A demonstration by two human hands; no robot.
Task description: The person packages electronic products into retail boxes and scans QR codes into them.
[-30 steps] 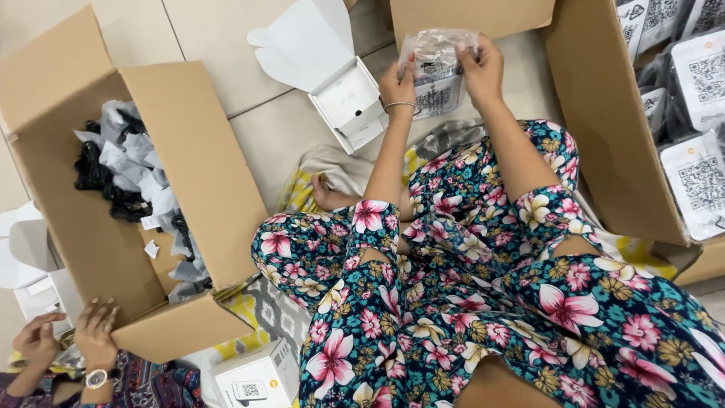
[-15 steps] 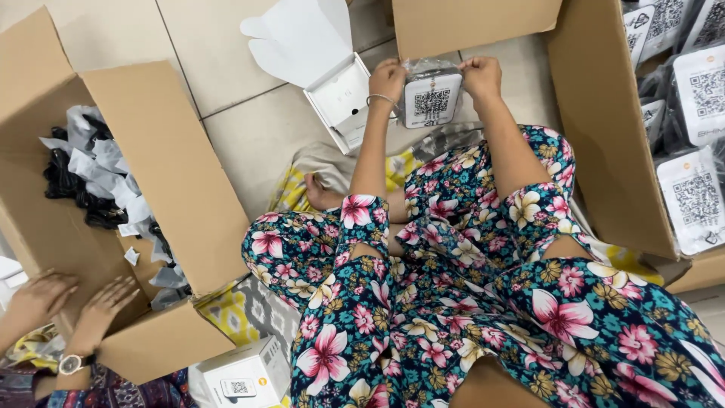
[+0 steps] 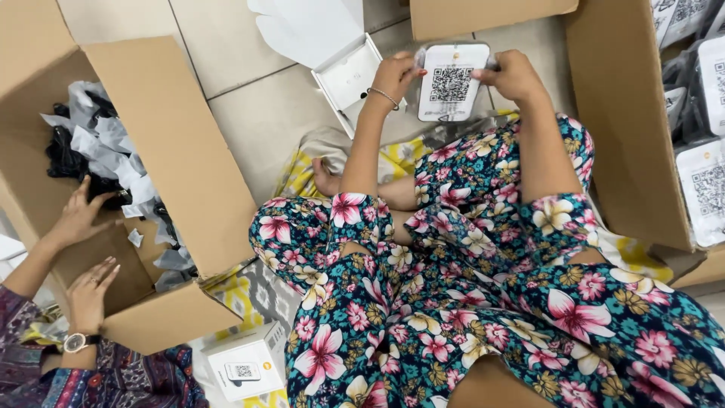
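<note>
I sit cross-legged on the floor in floral trousers. Both my hands hold a small white packet with a square code label (image 3: 451, 81) out in front of me. My left hand (image 3: 394, 75), with a thin bracelet on its wrist, grips the packet's left edge. My right hand (image 3: 514, 76) grips its right edge. Just left of the packet lies an open white box (image 3: 349, 77) with its lid (image 3: 306, 29) folded back.
A large cardboard box (image 3: 177, 162) on the left holds black and grey packets; another person's two hands (image 3: 79, 249) reach into it. A second cardboard box (image 3: 627, 136) on the right holds several white labelled packets. A small white carton (image 3: 245, 368) lies near my knee.
My hands brought the packet closer and turned it so its white label faces me. The other person's hands moved up into the left box.
</note>
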